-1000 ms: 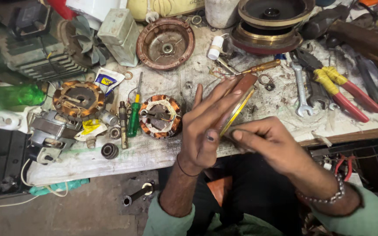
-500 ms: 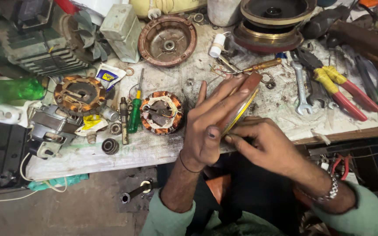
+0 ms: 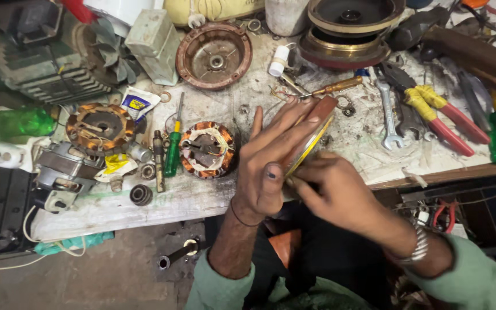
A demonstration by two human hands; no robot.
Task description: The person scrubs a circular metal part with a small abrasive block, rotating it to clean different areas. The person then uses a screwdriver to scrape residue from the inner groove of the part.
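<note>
Overhead, at a cluttered repair bench: left hand [image 3: 271,166] is wrapped flat round a thin reddish-brown disc w/ a yellow rim [image 3: 311,138], held on edge just above the bench's near edge; right hand [image 3: 331,192] pinches the disc's lower rim w/ fingertips. Worktop [image 3: 202,198] is pale, scuffed, stained w/ grease and strewn w/ wire scraps. Left of the hands lie a copper-wound stator [image 3: 206,149], a green-handled screwdriver [image 3: 173,152] and a second stator [image 3: 100,126]. Farther back sits a rusty round motor cover [image 3: 214,55]. To the right are a spanner [image 3: 388,112] and red-and-yellow pliers [image 3: 440,115]. Below the bench is a bare concrete floor [image 3: 87,275].
</note>
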